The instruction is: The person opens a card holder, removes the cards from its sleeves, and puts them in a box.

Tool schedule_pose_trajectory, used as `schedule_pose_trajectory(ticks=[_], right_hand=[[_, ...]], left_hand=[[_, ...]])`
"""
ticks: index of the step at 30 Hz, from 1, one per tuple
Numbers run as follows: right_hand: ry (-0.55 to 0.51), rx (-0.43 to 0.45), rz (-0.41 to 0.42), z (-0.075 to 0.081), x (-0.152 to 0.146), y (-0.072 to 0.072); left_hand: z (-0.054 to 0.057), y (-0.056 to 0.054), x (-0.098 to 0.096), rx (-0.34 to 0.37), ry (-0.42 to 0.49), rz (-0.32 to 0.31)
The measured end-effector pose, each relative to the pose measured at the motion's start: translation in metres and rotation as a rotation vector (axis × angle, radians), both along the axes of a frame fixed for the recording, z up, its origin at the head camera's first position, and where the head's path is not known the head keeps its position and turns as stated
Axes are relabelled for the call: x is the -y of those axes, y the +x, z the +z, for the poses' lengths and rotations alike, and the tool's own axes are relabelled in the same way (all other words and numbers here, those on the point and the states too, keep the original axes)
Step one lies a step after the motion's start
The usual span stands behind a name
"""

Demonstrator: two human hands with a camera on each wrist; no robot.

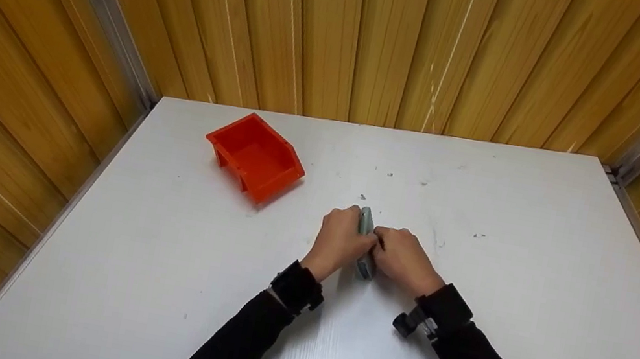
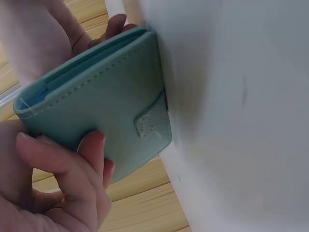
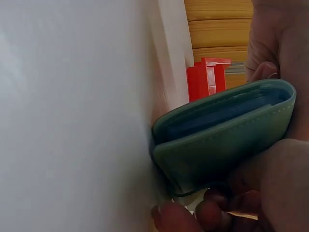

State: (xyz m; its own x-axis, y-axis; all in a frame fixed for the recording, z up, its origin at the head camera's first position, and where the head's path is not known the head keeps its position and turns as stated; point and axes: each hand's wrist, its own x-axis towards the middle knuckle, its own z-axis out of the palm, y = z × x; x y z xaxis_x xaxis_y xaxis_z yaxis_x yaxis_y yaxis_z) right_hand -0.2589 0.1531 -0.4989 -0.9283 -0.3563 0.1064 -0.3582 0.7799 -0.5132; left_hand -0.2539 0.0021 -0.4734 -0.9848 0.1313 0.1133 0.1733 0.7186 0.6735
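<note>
A small pale green wallet (image 1: 364, 260) with a stitched border stands on edge between both hands, its folded side up. My left hand (image 1: 340, 242) grips it, with the fingers (image 2: 91, 150) on the face that carries a short stitched tab (image 2: 147, 123). On the opposite side my right hand (image 1: 407, 257) holds the wallet with curled fingers (image 3: 207, 212) low by its edge. Bluish inner leaves (image 3: 227, 113) show through the open end in the right wrist view. The wallet's lower edge is right at the white tabletop.
An orange-red plastic bin (image 1: 258, 159) sits at the back left of the white table (image 1: 148, 254). Wood-patterned walls (image 1: 384, 39) rise behind and at both sides. Small dark marks (image 1: 478, 236) dot the tabletop.
</note>
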Motion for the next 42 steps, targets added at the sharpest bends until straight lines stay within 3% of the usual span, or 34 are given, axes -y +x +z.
schedule_pose_trajectory(ticks=[9, 19, 26, 30, 42], right_hand=[[-0.033, 0.029, 0.014, 0.000, -0.003, -0.001], [-0.051, 0.059, 0.029, -0.002, -0.001, -0.001], [-0.003, 0.049, -0.004, -0.004, -0.008, -0.003], [0.031, 0.052, -0.041, -0.008, -0.016, -0.006], [0.027, 0.079, -0.014, -0.007, -0.021, -0.008]], left_hand=[[0.002, 0.000, -0.005, 0.029, -0.010, 0.002], [0.001, 0.000, 0.004, 0.048, -0.021, -0.007], [0.001, -0.002, 0.007, 0.019, -0.056, -0.039], [0.002, -0.003, 0.008, 0.052, -0.045, -0.037], [0.004, -0.004, 0.009, 0.087, -0.036, -0.037]])
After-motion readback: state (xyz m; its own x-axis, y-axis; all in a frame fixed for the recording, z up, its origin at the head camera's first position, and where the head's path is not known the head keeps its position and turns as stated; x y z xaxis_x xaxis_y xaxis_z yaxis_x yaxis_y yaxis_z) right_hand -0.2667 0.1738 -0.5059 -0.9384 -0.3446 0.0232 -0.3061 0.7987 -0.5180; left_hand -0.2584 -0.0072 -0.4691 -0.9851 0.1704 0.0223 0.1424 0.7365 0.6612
